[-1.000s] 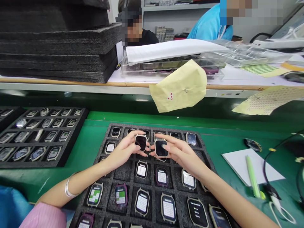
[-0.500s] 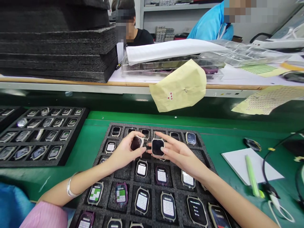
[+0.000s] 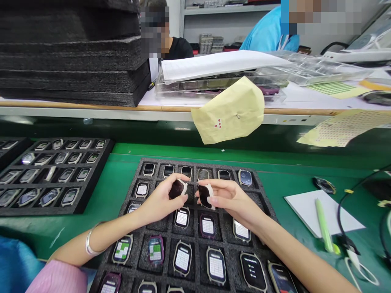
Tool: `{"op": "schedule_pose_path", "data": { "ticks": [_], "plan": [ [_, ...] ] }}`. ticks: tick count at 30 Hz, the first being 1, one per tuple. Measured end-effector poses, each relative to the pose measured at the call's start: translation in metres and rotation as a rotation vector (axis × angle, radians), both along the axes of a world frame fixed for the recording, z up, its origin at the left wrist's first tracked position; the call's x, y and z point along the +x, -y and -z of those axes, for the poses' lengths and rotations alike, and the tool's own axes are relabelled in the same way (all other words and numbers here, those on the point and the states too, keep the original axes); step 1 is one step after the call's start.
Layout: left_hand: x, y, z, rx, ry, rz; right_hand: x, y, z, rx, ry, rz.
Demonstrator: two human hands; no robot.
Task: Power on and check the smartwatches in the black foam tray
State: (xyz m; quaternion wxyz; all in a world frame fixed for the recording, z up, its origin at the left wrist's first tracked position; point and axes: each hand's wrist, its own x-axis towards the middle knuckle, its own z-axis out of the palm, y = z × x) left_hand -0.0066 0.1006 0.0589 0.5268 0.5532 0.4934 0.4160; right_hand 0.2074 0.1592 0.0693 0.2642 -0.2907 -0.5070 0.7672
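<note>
My left hand (image 3: 160, 199) pinches a white-cased smartwatch body (image 3: 177, 189) with a dark screen, tilted on edge. My right hand (image 3: 229, 198) grips a second watch body (image 3: 205, 195) of the same kind, also tilted. Both hands hover close together over the upper middle of a black foam tray (image 3: 265, 205) on the green belt. The tray's pockets hold several watch bodies, many with lit white or green screens (image 3: 182, 260). A few pockets under my hands look bare.
A second foam tray of watches (image 3: 91, 179) lies at the left. White paper (image 3: 308, 209) with a green pen (image 3: 324, 226) and cables sit at the right. Behind, a shelf carries stacked black foam (image 3: 73, 61), clear trays, yellow paper (image 3: 229, 110). Two people sit beyond.
Both hands have drawn slightly toward me and lowered. The two watches, held screen-up before, are now tipped on edge toward each other.
</note>
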Motion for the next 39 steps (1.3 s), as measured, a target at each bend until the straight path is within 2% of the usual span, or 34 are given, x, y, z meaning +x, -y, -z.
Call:
{"op": "schedule_pose_path", "data": {
  "ticks": [8,14,18,31,39],
  "plan": [
    [-0.0004,-0.002,-0.0001,0.055,-0.01,0.019,-0.0035,0.0025,0.0009,0.029,-0.01,-0.032],
    [-0.0006,0.0015,-0.0037,0.034,-0.052,0.105,-0.0024,0.0026,-0.0009,0.034,0.025,0.006],
    [-0.0004,-0.0001,-0.0049,0.059,-0.07,0.056,-0.0011,0.0023,0.0001,0.062,0.036,0.003],
    [-0.0013,-0.0009,-0.0058,0.08,-0.127,0.036,0.0011,0.0016,-0.003,0.093,-0.071,-0.089],
    [-0.0009,0.001,-0.0073,0.123,-0.132,0.036,0.0007,0.0009,-0.0033,0.104,-0.096,-0.094]
  ]
}}
